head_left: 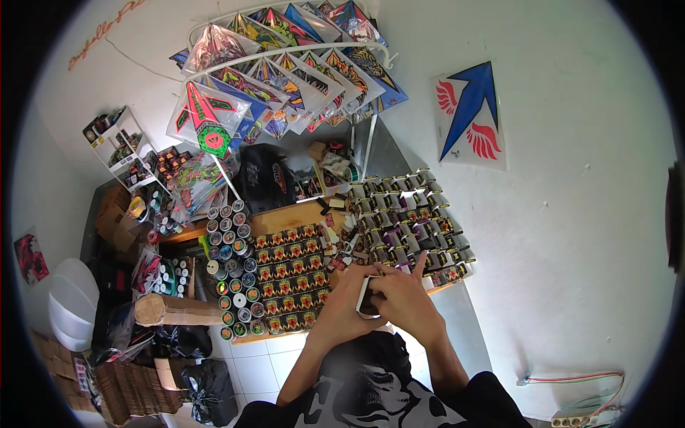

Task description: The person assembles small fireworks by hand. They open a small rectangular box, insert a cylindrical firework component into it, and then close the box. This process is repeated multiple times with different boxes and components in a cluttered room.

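Close to my body, over the near edge of the table, my left hand (347, 305) is wrapped round a small box-like thing (368, 297) with white edges and a dark inside. My right hand (410, 303) has its curled fingers on the same thing from the right, while one finger points away toward the table. Its exact kind is partly hidden by my fingers. Just beyond my hands stand rows of small open boxes (407, 228). Left of them, small dark boxes with red and gold fronts (288, 282) are lined up in rows.
Several round spools or tins (232, 267) line the table's left side. Loose small pieces (341, 246) lie between the box rows. Beyond, a rack (371, 146) holds bagged kites (275, 85). A cardboard roll (175, 311) juts in from the left. A wall (564, 235) rises at right.
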{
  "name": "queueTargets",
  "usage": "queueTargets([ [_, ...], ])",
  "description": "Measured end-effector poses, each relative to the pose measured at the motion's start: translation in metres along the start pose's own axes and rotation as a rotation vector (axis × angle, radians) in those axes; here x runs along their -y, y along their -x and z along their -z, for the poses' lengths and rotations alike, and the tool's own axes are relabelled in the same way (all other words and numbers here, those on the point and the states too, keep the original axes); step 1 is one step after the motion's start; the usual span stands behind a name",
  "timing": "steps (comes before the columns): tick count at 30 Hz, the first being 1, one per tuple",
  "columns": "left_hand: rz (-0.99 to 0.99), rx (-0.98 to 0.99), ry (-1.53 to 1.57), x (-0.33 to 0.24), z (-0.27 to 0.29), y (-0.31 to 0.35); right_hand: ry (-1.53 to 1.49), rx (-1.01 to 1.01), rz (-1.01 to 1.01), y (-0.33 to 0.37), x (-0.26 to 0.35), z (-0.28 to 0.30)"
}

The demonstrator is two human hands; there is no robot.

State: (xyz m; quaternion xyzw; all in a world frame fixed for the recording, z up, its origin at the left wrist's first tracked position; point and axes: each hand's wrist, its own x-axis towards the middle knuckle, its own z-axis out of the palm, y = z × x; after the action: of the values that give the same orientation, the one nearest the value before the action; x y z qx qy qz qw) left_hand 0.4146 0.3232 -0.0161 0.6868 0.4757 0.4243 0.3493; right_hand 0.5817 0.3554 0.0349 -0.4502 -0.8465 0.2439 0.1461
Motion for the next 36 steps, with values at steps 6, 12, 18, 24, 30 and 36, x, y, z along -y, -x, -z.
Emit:
queueTargets([
  [6,-0.001,0.040,0.027,-0.008,0.004,0.002,0.040,0.087,0.046,0.002,0.004,0.009],
  [12,0.009,0.021,0.024,-0.003,0.011,0.013,0.088,0.143,0.087,-0.002,0.003,-0.002],
  [18,0.024,-0.041,0.014,-0.002,0.025,0.023,0.128,0.194,0.101,-0.014,0.020,-0.008],
  [24,0.024,-0.088,-0.007,-0.001,0.040,0.026,0.161,0.213,0.142,-0.027,0.029,-0.012],
  [30,0.030,-0.125,0.071,0.006,0.043,0.030,0.113,0.219,0.181,-0.030,0.038,-0.008],
  [36,0.081,-0.177,0.241,0.011,0.049,0.040,-0.220,0.060,0.276,-0.029,0.039,0.002],
])
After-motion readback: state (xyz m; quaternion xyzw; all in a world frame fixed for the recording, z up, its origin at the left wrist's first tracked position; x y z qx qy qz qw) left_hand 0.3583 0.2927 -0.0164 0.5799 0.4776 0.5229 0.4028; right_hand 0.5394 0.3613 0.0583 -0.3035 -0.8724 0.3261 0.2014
